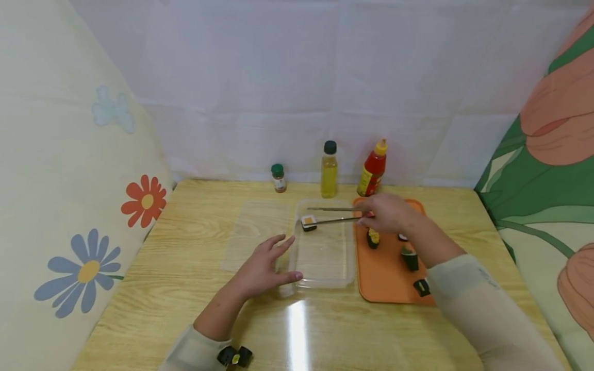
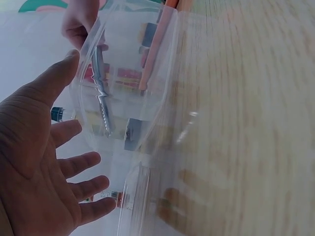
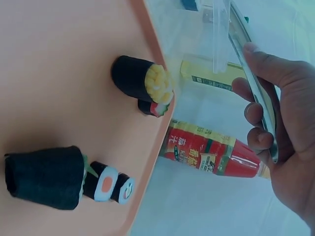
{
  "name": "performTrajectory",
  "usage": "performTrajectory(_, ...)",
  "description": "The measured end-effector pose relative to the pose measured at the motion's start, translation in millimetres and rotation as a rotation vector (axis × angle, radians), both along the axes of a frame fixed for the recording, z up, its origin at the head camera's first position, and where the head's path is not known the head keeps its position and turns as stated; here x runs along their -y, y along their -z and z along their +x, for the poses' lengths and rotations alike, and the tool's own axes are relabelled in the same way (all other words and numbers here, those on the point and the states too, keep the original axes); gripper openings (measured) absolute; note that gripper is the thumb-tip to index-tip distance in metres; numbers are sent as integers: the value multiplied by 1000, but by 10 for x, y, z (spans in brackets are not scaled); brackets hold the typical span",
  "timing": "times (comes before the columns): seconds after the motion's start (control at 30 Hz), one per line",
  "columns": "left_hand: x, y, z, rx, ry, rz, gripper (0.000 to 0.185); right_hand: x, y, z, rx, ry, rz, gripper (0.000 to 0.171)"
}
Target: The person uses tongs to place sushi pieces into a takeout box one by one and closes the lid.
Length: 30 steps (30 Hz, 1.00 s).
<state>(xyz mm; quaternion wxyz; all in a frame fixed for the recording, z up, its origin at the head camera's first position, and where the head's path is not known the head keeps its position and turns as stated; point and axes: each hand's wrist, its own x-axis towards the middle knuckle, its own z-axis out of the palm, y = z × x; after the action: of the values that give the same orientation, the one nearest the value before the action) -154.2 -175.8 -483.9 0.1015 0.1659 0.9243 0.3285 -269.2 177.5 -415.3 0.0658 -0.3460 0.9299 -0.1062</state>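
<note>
My right hand (image 1: pixel 385 212) grips a pair of metal chopsticks (image 1: pixel 334 215) that pinch a sushi piece (image 1: pixel 308 222) above the far left corner of a clear plastic container (image 1: pixel 325 281). In the right wrist view the fingers (image 3: pixel 256 113) curl round the chopsticks (image 3: pixel 253 78). My left hand (image 1: pixel 271 257) lies open on the table, its thumb touching the container's near left edge. The left wrist view shows that open palm (image 2: pixel 39 167) beside the container wall (image 2: pixel 147 147), with the sushi piece (image 2: pixel 133 133) seen through the plastic.
An orange tray (image 1: pixel 385 281) right of the container holds several sushi rolls, such as a corn-topped roll (image 3: pixel 142 81). A clear lid (image 1: pixel 255 232) lies left of the container. A spice jar (image 1: pixel 279 178), an oil bottle (image 1: pixel 329 170) and a red sauce bottle (image 1: pixel 373 170) stand at the back.
</note>
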Motion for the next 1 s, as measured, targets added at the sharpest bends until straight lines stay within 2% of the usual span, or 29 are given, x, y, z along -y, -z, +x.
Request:
performTrajectory(0.2,-4,-3,-12,-17,2,-5,96,-109,-9,45,9,-8,-29,34)
performTrajectory(0.4,-14,1,-14,-60,23,-39,96,-257,1,144,21,25,-48,35)
performTrajectory(0.63,-19,1,-12,-85,34,-65,97,-432,16,304,-86,30,-105,40)
performTrajectory(1.0,-24,-43,-11,-78,39,-75,98,-662,81,505,-100,55,-117,42)
